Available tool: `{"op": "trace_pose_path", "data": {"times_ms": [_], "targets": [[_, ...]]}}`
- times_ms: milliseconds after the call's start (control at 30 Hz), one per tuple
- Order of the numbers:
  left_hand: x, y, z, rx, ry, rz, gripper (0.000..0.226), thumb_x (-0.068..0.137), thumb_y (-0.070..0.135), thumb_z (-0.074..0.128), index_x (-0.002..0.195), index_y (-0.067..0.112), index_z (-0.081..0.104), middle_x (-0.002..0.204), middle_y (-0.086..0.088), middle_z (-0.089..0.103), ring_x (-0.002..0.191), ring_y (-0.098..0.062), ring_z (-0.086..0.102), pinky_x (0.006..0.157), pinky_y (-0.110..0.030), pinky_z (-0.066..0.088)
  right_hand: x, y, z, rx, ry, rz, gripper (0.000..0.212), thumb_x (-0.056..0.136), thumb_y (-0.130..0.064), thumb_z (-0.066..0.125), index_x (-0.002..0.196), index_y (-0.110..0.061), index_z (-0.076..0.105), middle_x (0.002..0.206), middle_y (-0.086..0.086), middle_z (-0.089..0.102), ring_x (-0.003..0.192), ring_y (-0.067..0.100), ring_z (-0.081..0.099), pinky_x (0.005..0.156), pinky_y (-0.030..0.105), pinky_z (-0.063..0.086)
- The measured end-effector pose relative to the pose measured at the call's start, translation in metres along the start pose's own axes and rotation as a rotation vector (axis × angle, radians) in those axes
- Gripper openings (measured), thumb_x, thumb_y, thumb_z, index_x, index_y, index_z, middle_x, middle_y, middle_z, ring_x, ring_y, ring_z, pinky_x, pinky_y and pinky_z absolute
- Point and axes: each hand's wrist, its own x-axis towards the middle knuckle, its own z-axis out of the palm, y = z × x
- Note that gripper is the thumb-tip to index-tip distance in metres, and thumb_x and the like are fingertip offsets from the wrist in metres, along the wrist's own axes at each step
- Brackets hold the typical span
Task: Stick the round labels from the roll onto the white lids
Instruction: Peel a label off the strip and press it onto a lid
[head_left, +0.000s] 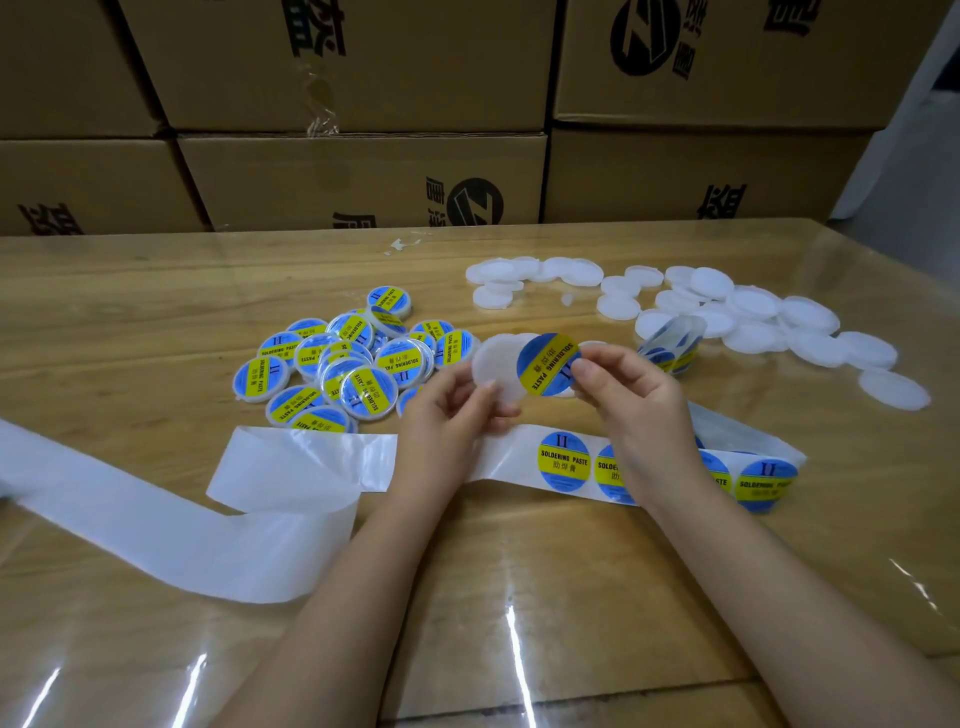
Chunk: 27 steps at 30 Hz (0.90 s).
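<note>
Above the backing strip (291, 467), label (545, 365) against lid (493, 366)

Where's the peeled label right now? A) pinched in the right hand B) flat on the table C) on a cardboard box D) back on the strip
A: the right hand pinches the label by its edge, at the white lid held in the left hand.

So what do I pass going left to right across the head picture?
Going across: empty white strip, pile of labelled lids, left hand, plain lid it holds, round label, right hand, heap of plain white lids.
</note>
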Motion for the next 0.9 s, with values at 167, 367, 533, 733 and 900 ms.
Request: {"op": "trace_pose_path", "data": {"times_ms": [167,367,533,733,900], "targets": [[-0.0044,0.0019,0.0,-0.121,-0.168,-0.125,0.014,0.091,0.005,0.057,0.1,0.008,0.067,0.085,-0.009,0.075,0.079,-0.022,0.072,0.069,-0.028,0.059,-0.0015,0.0001,0.0002,-0.031,0.014,0.005,0.021,0.086,-0.007,0.065,0.079,-0.025,0.073,0.077,-0.013,0.071,0.072,-0.001,0.064,0.069,0.011,0.048],[-0.0057,0.0034,-0.001,-0.128,-0.197,-0.139,0.014,0.091,0.007,0.058,0.1,0.01,0.068,0.09,-0.009,0.075,0.084,-0.025,0.072,0.065,-0.026,0.058,-0.0036,0.0004,0.0014,-0.117,0.013,0.029,0.013,0.087,-0.008,0.065,0.086,-0.021,0.068,0.072,-0.017,0.07,0.07,-0.007,0.062,0.065,0.008,0.046],[-0.0054,0.0039,-0.0021,-0.13,-0.205,-0.126,0.014,0.09,0.006,0.058,0.101,0.01,0.068,0.088,-0.008,0.075,0.083,-0.023,0.072,0.064,-0.023,0.055,-0.0023,0.0014,-0.0003,-0.124,0.024,0.042,0.013,0.087,-0.009,0.065,0.086,-0.022,0.068,0.071,-0.019,0.07,0.069,-0.009,0.061,0.064,0.007,0.046],[-0.0052,0.0032,-0.0029,-0.151,-0.215,-0.122,0.014,0.091,0.007,0.058,0.1,0.01,0.068,0.09,-0.008,0.075,0.084,-0.023,0.072,0.065,-0.021,0.054,-0.0011,0.0043,-0.0011,-0.152,0.02,0.056,0.012,0.087,-0.011,0.065,0.087,-0.022,0.068,0.071,-0.018,0.07,0.069,-0.008,0.061,0.064,0.007,0.046],[-0.0043,0.0029,-0.0025,-0.159,-0.217,-0.126,0.015,0.091,0.005,0.057,0.102,0.007,0.068,0.09,-0.012,0.074,0.085,-0.025,0.072,0.068,-0.023,0.055,-0.0006,0.0071,-0.0014,-0.165,0.01,0.068,0.011,0.086,-0.012,0.066,0.087,-0.023,0.069,0.074,-0.017,0.071,0.071,-0.008,0.062,0.064,0.007,0.046]]}}
